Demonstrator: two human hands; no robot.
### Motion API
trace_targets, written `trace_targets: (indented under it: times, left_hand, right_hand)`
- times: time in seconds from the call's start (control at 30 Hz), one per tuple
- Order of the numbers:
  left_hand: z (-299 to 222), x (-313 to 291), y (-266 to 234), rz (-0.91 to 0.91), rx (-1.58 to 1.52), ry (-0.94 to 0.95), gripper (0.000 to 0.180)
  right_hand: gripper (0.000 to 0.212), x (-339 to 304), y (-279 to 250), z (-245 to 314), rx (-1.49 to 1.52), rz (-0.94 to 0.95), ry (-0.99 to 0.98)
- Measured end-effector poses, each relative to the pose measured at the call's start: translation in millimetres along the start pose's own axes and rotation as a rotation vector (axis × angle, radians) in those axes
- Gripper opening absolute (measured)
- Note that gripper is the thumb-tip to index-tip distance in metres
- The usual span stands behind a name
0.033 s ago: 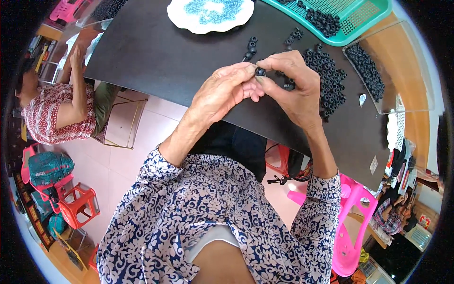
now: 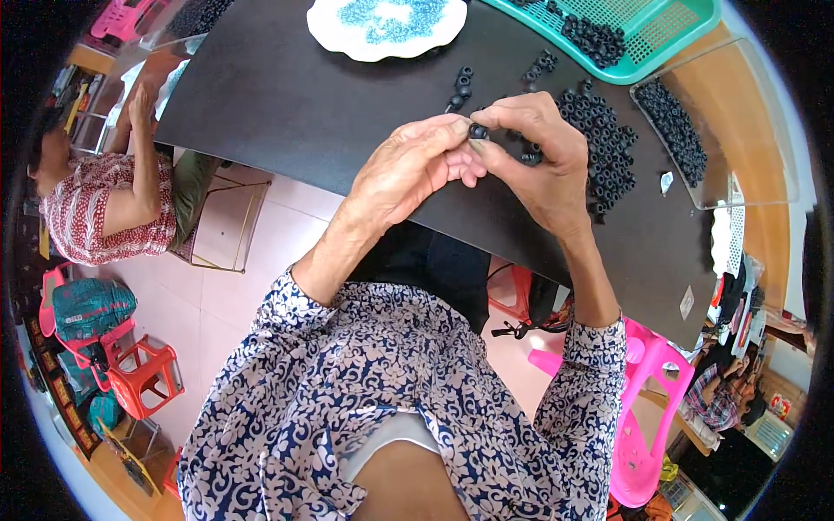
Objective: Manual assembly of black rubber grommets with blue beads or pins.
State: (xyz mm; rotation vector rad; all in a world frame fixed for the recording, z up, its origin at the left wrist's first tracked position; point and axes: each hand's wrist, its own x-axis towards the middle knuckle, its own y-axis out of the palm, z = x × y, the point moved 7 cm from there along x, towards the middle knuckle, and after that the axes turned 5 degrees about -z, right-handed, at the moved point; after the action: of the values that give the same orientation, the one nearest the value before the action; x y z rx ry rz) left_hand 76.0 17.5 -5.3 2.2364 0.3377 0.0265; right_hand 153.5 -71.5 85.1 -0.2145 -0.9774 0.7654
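Over the table's near edge my two hands meet at a small black ring-like part (image 2: 477,131). My left hand (image 2: 415,161) pinches it with thumb and fingertips, its other fingers half curled. From the other side the thumb and forefinger of my right hand (image 2: 539,156) press on the same part. Beside and partly behind my right hand lies a pile of black rings (image 2: 608,143), single-layered and close together. Just beyond my fingers stands a short row of black parts (image 2: 462,87), and a second short row (image 2: 544,65) lies farther right.
A scalloped white-and-blue plate (image 2: 382,48) sits at the table's far side. To its right are a green basket (image 2: 695,39) and a clear tray (image 2: 747,165), both holding black parts. Another person (image 2: 113,204) sits at left. A pink chair (image 2: 638,451) stands at right.
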Motion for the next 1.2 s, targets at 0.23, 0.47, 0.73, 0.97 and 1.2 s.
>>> trace_targets:
  times: [0.23,0.47,0.73,0.97,1.2]
  left_hand:
    - [7,4,6,0.070,-0.111,-0.075,0.023]
    - [-3,4,-1,-0.065,0.154,0.081,0.025]
    - [-6,-3,-3,-0.028,0.362,0.098,0.024]
    - [-10,-9,-9,-0.067,0.466,0.139,0.019]
    - [-15,-11,-1,-0.074,0.590,0.148,0.020]
  right_hand:
    - [0.028,-14,3,-22,0.261,-0.026,0.195]
    - [0.030,-14,2,-20,0.127,-0.053,0.098]
    - [0.025,-17,7,-19,0.211,0.018,0.135]
    - [0.010,53,1,-41,-0.027,0.027,0.245]
    - [0.017,117,39,-85,-0.315,0.204,0.022]
